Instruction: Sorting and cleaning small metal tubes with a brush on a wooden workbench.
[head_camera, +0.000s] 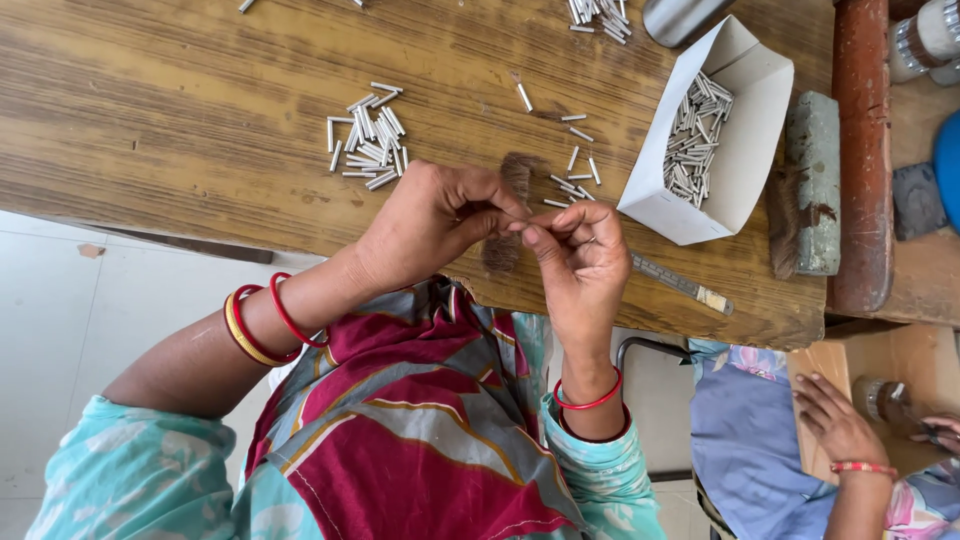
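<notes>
Bristle tuft (503, 250), brown and hairy, lies on the wooden table (180, 110) near its front edge, partly hidden behind the two hands that meet over it. In the head view the left hand (430, 225) is closed into a pinch, thumb and fingertips pressed on something too small to make out at the point where the hands touch. The right hand (580, 255) is likewise pinched shut, fingertips against those of the left; whether either hand grips strands of the tuft or a metal piece cannot be told. A second patch of the same brown hair shows above the left hand's knuckles.

One white cardboard box (745, 150) stands open to the right, holding short silver metal tubes (695, 140), too many and too tangled to count. One loose heap of such tubes (368, 140) lies to the left of the hands, a scatter of about ten lies between hands and box, and a third group is cut off at the top edge. One narrow metal file (680, 283) lies just beside the right hand. Another person's hand (835, 420) shows at the lower right, partly cut off.
</notes>
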